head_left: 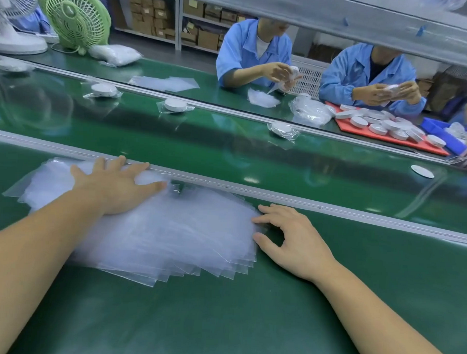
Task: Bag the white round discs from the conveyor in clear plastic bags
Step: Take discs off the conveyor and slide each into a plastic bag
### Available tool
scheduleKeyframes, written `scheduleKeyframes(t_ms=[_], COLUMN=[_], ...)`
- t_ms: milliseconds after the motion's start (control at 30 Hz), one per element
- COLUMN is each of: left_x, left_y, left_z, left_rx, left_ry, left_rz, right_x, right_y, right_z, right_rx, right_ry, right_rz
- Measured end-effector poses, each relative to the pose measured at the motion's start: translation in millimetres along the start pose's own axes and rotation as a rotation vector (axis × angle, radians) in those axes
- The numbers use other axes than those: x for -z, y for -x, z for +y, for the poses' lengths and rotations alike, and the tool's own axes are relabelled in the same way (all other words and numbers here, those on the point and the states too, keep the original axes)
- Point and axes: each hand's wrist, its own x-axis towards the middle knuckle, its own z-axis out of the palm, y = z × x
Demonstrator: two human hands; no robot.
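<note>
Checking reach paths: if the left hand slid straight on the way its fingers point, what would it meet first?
The left hand, flat on the bag stack, would meet the metal rail first; its fingertips look nearly there.

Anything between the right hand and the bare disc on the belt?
Only the low metal rail edging the belt lies between the right hand and the unbagged disc; nothing else visible. The hand rests at the bag stack's edge.

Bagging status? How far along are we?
Done: three bagged discs lie on the conveyor belt. In hand: left hand presses flat on the stack of clear bags, right hand touches its edge; no disc held. Left: one bare disc on the belt, plus a heap on the red tray opposite.
</note>
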Motion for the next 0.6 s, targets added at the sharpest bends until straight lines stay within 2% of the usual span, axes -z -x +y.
scheduleKeyframes(t_ms=[67,133,200,300,433,600], left_x=[3.0,4.3,6.0,6.5,-11.2,-20.6], left_y=[3.5,9.7,20.4,49.4,88.9,109.2], left_z=[3.1,6.9,15.4,38.8,58.5,68.6], left_rx=[0.012,-0.028,-0.154,-0.320,-0.388,-0.595], left_ry=[-0.029,-0.082,-0.055,0.067,-0.055,-0.087], left_rz=[0.010,0.143,0.269,0.152,-0.040,0.056], right_x=[1.0,1.2,1.4,2.1,6.6,6.8], right_y=[0.0,-0.4,-1.5,-2.3,-0.7,2.1], right_z=[0.2,0.4,0.5,0.6,-3.0,-15.4], right_rx=[-0.004,-0.001,0.011,0.051,0.111,0.299], right_ry=[-0.001,0.011,0.031,0.035,0.084,0.325], right_rz=[-0.006,-0.021,-0.039,-0.080,-0.112,-0.097])
